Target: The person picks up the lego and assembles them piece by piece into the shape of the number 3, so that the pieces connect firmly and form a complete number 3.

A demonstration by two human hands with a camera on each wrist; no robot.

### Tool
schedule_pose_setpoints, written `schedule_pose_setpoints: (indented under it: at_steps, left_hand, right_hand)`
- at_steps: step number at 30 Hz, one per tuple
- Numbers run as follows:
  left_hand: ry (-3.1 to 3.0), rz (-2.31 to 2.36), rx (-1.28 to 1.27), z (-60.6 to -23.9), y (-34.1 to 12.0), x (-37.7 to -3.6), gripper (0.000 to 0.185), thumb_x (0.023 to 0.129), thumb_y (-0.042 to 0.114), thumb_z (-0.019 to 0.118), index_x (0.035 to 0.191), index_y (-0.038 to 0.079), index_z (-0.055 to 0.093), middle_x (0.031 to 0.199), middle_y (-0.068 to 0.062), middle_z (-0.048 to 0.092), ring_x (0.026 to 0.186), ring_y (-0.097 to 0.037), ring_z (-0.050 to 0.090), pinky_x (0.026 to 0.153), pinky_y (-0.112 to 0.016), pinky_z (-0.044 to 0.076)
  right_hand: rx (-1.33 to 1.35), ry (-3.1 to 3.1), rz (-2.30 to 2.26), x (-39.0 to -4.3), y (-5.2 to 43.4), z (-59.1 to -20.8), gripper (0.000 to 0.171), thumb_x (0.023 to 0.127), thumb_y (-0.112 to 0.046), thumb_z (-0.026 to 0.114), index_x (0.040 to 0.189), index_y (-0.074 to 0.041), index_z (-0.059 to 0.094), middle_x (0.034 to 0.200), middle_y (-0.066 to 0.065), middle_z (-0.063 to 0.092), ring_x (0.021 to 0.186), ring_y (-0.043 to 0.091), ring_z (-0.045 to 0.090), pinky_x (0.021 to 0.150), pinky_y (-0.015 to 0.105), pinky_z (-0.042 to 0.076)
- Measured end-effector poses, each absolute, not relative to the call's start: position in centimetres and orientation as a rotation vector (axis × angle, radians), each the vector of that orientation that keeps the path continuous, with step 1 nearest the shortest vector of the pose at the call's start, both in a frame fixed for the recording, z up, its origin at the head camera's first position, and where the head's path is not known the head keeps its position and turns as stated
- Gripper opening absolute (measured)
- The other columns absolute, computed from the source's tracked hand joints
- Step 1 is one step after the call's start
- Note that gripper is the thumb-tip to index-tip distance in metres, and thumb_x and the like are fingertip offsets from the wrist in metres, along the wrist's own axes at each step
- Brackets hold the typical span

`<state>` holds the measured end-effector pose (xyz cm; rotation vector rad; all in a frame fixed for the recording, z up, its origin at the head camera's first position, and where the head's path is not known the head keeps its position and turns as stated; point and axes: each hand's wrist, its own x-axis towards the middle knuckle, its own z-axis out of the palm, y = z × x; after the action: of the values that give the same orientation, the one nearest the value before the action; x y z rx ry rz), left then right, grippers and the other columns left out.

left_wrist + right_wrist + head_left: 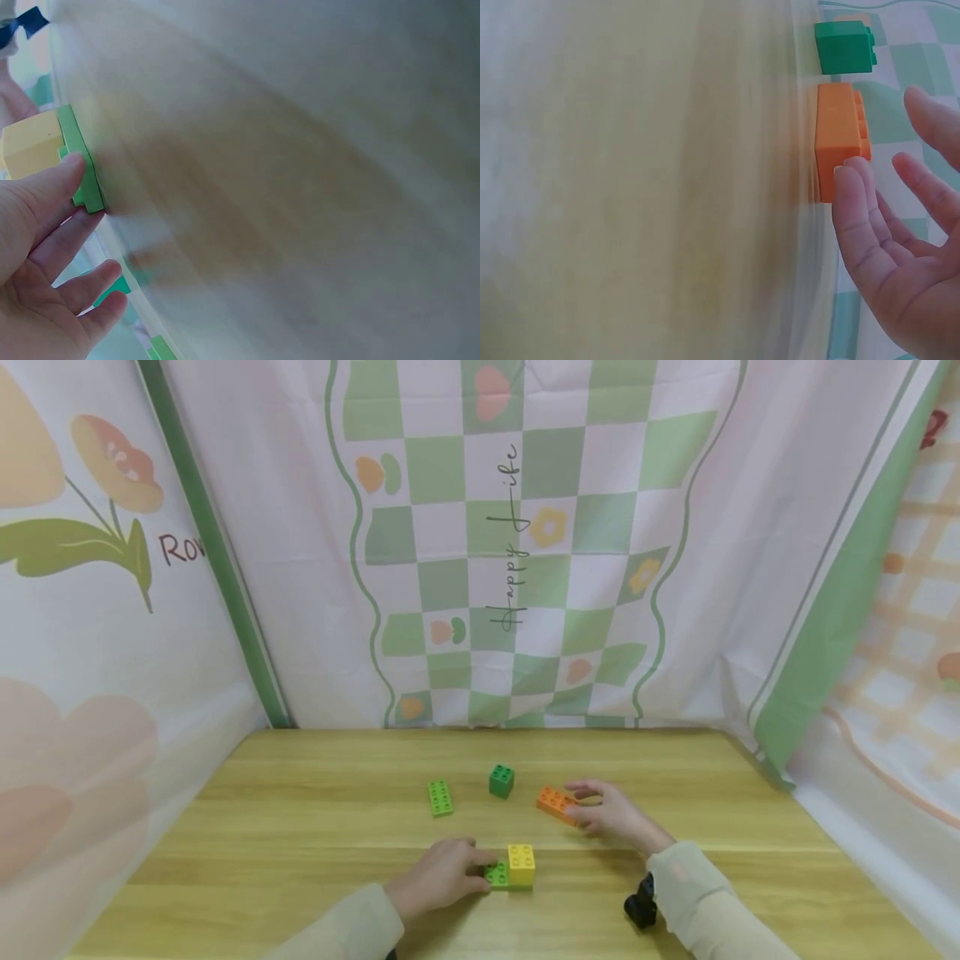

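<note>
My left hand lies flat on the wooden table, fingers fairly straight. One fingertip touches the end of a flat green brick that carries a yellow brick; in the left wrist view the green brick and yellow brick sit just past that finger. My right hand reaches to an orange brick. Its fingers are spread and nearly straight, and a fingertip touches the end of the orange brick. Neither hand grips anything.
A dark green cube stands just behind the orange brick, also seen as the green cube. A light green long brick lies left of it. Patterned cloth walls close in the table's back and sides. A black wrist camera sits under my right sleeve.
</note>
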<state>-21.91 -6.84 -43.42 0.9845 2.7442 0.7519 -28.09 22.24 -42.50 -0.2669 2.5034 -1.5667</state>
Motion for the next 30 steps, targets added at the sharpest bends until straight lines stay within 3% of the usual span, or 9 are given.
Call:
schedule_pose_setpoints:
  at_steps: [8,17,30]
  left_hand:
    - [2.761,0.736,0.951,-43.4,-6.77,-21.89,0.038,0.08,0.024,0.071,0.117,0.018,0.065,0.077,0.014,0.051,0.06,-0.001,0.04,0.051,-0.018,0.037]
    - [2.747,0.752,0.959,-43.28,-6.82,-21.85,0.038,0.08,0.024,0.071,0.116,0.017,0.065,0.096,0.008,0.062,0.07,0.001,0.047,0.061,-0.018,0.043]
    - [2.754,0.75,0.948,-43.32,-6.75,-21.93,0.039,0.079,0.023,0.071,0.116,0.017,0.065,0.084,0.012,0.056,0.063,-0.001,0.042,0.053,-0.017,0.039]
  right_hand:
    - [-0.213,2.525,-1.505,-28.11,22.08,-42.45,0.055,0.082,-0.014,0.07,0.129,0.002,0.047,0.122,0.022,0.047,0.08,0.021,0.059,0.066,0.036,0.052]
    - [-0.189,2.551,-1.464,-28.22,21.91,-42.55,0.054,0.081,-0.011,0.07,0.128,0.003,0.047,0.117,0.018,0.05,0.083,0.021,0.059,0.067,0.036,0.052]
    - [-0.184,2.577,-1.425,-28.23,21.75,-42.54,0.046,0.082,-0.004,0.067,0.123,0.006,0.049,0.109,0.016,0.053,0.081,0.021,0.057,0.065,0.036,0.052]
